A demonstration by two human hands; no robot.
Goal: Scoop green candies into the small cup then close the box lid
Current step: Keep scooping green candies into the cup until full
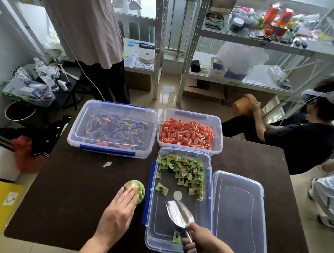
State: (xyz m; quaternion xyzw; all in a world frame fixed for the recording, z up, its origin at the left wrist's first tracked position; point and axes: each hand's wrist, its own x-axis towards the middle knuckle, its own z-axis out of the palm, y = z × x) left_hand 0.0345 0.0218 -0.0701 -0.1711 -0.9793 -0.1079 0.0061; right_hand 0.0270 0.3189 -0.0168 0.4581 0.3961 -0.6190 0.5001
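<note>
Now left fingers lie flat over the candy-filled cup (box half-empty), right fingers grasping the scoop.

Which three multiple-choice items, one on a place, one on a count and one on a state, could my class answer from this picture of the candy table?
1. Where does the loose clear plastic lid lie?
A. Right of the clear plastic box of green candies
B. On the box of red candies
C. On the floor

2. How many clear boxes holding candies stand on the dark table?
A. Two
B. Three
C. Five

3. What state is the shiny metal scoop in?
A. Heaped with candies
B. Lying on the table
C. Empty, held by the right hand

Answers: 1 A, the lid rests beside that box. 2 B, multicoloured, red, green. 3 C, its bowl shows bare metal.
</note>
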